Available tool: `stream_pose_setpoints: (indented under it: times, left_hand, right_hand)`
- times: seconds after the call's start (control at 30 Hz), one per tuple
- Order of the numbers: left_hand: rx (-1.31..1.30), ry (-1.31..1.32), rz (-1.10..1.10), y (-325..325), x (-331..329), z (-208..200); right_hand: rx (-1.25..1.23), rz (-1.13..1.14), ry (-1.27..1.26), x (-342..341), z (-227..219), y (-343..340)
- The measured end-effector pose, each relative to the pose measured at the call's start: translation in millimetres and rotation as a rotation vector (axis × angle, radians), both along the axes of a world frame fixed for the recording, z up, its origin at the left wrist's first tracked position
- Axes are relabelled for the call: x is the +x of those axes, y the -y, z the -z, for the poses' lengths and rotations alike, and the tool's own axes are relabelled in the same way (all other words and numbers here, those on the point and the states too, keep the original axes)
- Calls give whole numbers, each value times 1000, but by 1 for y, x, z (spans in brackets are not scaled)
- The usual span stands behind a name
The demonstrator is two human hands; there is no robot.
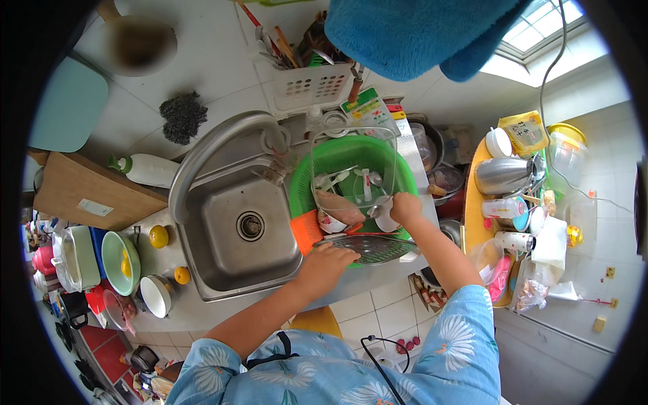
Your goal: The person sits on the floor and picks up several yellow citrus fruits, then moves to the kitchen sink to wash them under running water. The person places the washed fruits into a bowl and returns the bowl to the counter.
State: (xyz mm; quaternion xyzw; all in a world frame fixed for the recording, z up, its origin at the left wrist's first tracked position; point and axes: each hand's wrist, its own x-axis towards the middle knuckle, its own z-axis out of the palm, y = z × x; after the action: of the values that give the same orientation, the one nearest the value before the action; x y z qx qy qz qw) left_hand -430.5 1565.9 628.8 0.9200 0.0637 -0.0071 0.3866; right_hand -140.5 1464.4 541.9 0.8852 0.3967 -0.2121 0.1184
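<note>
A green plastic basket (408,172) stands on the counter right of the sink, with dishes and spoons inside. My left hand (327,266) grips the left end of a dark oval slotted strainer (378,250) at the basket's near side, close to an orange perforated piece (306,231). My right hand (406,210) reaches into the basket from the right, its fingers closed; what they hold is partly hidden. Beside those fingers are a white rounded dish (386,219) and the corner of a clear plastic container (354,158). A patterned white bowl (329,223) lies deeper in the basket.
The steel sink (219,246) with its curved faucet (196,165) is on my left. Behind it stands a white utensil holder (314,86). Left of the sink are a wooden board (94,189), a green bowl (120,277) and a lemon (158,236). A cluttered yellow shelf (476,196) stands right.
</note>
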Motion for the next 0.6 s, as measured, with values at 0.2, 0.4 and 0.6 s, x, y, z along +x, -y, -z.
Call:
stream_pose_setpoints:
  times: [0.2, 0.4, 0.6]
  left_hand:
    - [-255, -51, -60, 0, -1, 1]
    - [-946, 18, -420, 7, 1, 19]
    - [-1402, 219, -755, -21, -5, -15]
  right_hand:
    - [-214, -13, 76, 2, -90, -6]
    - [205, 104, -416, -21, -169, 5]
    - [364, 236, -1223, -89, -163, -35]
